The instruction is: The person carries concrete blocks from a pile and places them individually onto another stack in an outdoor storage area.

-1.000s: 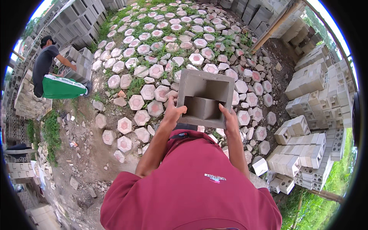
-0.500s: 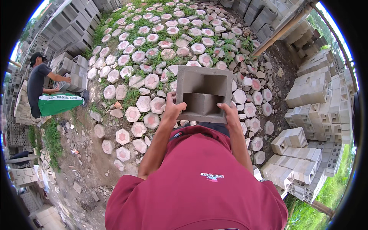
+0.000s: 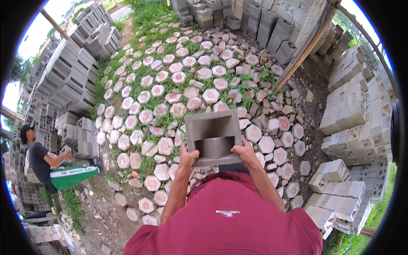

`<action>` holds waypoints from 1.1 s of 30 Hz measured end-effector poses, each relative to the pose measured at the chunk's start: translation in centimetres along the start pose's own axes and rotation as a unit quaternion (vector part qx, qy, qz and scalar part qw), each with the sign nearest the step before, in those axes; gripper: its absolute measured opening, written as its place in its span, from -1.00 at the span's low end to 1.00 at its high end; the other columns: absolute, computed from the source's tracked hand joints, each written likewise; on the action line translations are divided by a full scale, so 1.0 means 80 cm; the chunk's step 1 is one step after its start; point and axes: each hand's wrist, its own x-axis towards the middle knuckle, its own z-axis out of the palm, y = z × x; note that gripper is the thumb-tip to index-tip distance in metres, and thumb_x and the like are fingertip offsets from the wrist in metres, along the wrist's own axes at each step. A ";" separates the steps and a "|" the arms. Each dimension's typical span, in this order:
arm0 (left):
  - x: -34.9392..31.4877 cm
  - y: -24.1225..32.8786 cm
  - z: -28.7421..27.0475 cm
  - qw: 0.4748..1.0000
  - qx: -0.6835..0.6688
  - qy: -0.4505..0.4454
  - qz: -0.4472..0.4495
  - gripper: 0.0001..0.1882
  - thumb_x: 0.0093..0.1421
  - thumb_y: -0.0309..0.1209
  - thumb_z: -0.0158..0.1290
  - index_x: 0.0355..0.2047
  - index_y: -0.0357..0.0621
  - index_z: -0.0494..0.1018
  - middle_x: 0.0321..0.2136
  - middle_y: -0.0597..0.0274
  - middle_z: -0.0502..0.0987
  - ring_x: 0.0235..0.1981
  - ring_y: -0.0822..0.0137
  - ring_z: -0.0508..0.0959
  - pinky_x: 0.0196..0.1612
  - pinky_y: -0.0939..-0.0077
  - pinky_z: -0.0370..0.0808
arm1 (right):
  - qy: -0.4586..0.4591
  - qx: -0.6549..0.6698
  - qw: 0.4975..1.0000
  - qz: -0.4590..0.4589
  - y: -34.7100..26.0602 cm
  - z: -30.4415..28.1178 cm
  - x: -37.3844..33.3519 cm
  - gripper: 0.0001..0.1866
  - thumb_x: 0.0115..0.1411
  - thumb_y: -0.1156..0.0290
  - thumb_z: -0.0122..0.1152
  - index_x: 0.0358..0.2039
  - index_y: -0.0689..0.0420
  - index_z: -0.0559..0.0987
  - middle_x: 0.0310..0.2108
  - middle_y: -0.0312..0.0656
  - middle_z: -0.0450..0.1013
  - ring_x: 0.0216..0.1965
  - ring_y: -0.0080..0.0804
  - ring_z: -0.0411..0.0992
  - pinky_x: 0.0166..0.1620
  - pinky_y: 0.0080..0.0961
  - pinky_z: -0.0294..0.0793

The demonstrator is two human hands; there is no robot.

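A grey hollow concrete block [image 3: 215, 145] is held out in front of my body, its open side facing up toward me. Inside it a recess and a raised inner part show. My left hand [image 3: 187, 158] grips its lower left edge, thumb over the rim. On the opposite edge my right hand [image 3: 246, 153] is closed in the same way, its thumb on the near right corner. Fingers beneath the block are partly hidden. Under and beyond it lie many hexagonal paving stones [image 3: 194, 103] with reddish centres.
At the left a co-worker [image 3: 40, 155] in green trousers sits low beside stacked grey blocks [image 3: 85, 138]. More block stacks stand at the right [image 3: 345, 108] and lower right [image 3: 335, 202]. A slanting wooden pole [image 3: 302, 53] rises at the upper right. Rubble and grass lie among the pavers.
The view has tilted up, so more of the far stacks shows and the held block sits lower in the picture. Both hands keep their grip. The co-worker's arm has shifted slightly.
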 end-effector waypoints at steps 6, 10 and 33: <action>0.116 0.091 0.090 0.997 -0.006 -0.061 -0.046 -0.40 -0.16 -0.54 0.09 -0.03 -0.19 0.20 -0.31 0.13 0.45 -0.35 0.35 0.43 -0.33 0.47 0.39 | 0.010 0.019 0.999 -0.027 -0.108 -0.025 0.097 -0.20 -0.12 0.51 0.19 0.23 0.29 0.26 -0.27 -0.17 0.48 -0.33 -0.46 0.42 -0.24 -0.54 0.43; 0.176 0.142 0.143 0.997 0.023 -0.069 -0.025 -0.38 -0.19 -0.53 0.07 -0.02 -0.21 0.24 -0.34 0.21 0.41 -0.33 0.36 0.40 -0.29 0.46 0.37 | 0.006 0.027 1.000 0.003 -0.162 -0.049 0.170 -0.28 -0.10 0.53 0.18 0.17 0.31 0.30 -0.28 -0.19 0.47 -0.35 -0.48 0.43 -0.25 -0.54 0.44; 0.670 0.365 0.282 0.980 0.123 -0.153 -0.018 -0.41 -0.16 -0.59 0.06 -0.03 -0.22 0.23 -0.41 0.25 0.40 -0.44 0.43 0.39 -0.39 0.55 0.36 | 0.120 0.098 0.988 -0.011 -0.342 -0.011 0.596 -0.40 -0.05 0.51 0.19 0.08 0.32 0.37 -0.44 -0.29 0.44 -0.45 -0.56 0.39 -0.32 -0.58 0.40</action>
